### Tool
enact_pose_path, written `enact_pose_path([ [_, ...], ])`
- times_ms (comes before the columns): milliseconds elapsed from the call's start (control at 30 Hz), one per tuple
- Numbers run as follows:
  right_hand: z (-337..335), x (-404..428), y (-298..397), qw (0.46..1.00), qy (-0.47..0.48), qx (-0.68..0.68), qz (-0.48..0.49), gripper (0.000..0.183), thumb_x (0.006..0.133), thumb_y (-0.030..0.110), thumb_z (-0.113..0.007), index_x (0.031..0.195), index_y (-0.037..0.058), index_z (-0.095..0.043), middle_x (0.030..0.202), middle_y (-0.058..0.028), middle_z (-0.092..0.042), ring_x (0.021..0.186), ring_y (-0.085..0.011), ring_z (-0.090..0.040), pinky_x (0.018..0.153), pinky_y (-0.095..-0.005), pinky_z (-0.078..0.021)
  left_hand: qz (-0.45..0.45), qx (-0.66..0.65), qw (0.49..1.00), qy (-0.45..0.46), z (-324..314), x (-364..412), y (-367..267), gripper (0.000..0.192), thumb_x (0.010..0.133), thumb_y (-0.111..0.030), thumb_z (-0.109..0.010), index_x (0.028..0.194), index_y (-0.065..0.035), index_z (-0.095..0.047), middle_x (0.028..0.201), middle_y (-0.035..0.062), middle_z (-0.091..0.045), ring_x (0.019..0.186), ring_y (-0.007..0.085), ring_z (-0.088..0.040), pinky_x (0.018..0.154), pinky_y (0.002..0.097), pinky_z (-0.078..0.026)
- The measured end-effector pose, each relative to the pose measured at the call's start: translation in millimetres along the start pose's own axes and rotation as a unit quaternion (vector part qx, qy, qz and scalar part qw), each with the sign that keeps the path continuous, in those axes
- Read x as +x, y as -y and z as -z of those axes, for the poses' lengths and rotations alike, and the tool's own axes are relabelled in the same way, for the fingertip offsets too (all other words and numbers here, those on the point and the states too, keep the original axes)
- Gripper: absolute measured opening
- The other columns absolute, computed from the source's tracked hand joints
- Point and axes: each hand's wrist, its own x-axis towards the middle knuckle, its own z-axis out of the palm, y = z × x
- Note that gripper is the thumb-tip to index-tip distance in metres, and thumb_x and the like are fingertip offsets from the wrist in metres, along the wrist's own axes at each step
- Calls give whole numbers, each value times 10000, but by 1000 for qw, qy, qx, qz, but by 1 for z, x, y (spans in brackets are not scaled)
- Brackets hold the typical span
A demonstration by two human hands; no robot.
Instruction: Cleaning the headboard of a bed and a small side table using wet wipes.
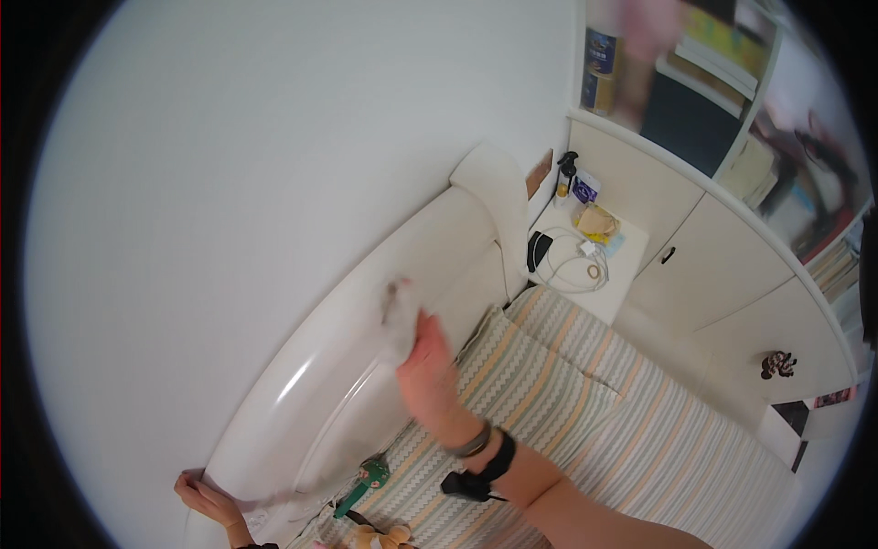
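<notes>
My right hand (431,374) is blurred and holds a crumpled white cloth or wipe (400,316) with dark smudges. It is at the cream padded headboard (329,370), above the striped pillow side of the bed. A dark bracelet and a black strap with a small black device (466,486) are on this wrist. At the lower left, my left hand (208,499) rests on the top edge of the headboard, its fingers over the rim. Between the hands, a green patterned object with a strap (370,475) lies on the bed against the headboard.
A striped pillow (528,384) and matching bedding (658,418) cover the bed. Part of a plush toy (384,536) shows at the bottom. The white nightstand (621,291) bears a coiled white cable (562,285), a spray bottle (567,168) and packets. Behind stands a cream cabinet (741,274) with filled shelves.
</notes>
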Motion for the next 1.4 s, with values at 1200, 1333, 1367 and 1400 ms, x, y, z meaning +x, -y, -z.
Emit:
enact_pose_path([
  [1200, 19, -44, -92, 605, 322, -655, 319, 475, 883, 119, -429, 1355, 76, -403, 1447, -106, -317, 1335, -274, -291, 1102, -408, -224, -22, 6, 1000, 11, -4, -2, 0, 256, 909, -168, -376, 1044, 27, -470, 979, 152, -483, 881, 284, -449, 824, 376, -365],
  [1333, 33, -6, -58, 561, 352, -693, 284, 436, 879, 116, -451, 1313, 73, -447, 1412, -105, -363, 1309, -279, -325, 1087, -412, -251, -28, 0, 1000, -6, -1, 1, 2, 248, 911, -167, -376, 1037, 20, -479, 981, 144, -498, 889, 281, -455, 827, 372, -367],
  [1367, 40, 15, -45, 591, 292, -672, 338, 425, 871, 101, -462, 1295, 69, -459, 1397, -110, -374, 1300, -289, -334, 1078, -417, -264, -18, 1, 1000, -1, 1, 1, 7, 248, 909, -164, -375, 1038, 20, -479, 976, 143, -498, 887, 280, -457, 825, 370, -368],
  [1400, 45, 37, -27, 615, 229, -646, 390, 414, 864, 87, -474, 1277, 64, -471, 1382, -116, -384, 1291, -300, -342, 1068, -423, -277, -6, -1, 1000, 6, -1, 0, 7, 247, 907, -162, -375, 1038, 20, -479, 972, 143, -499, 885, 280, -458, 823, 368, -369],
])
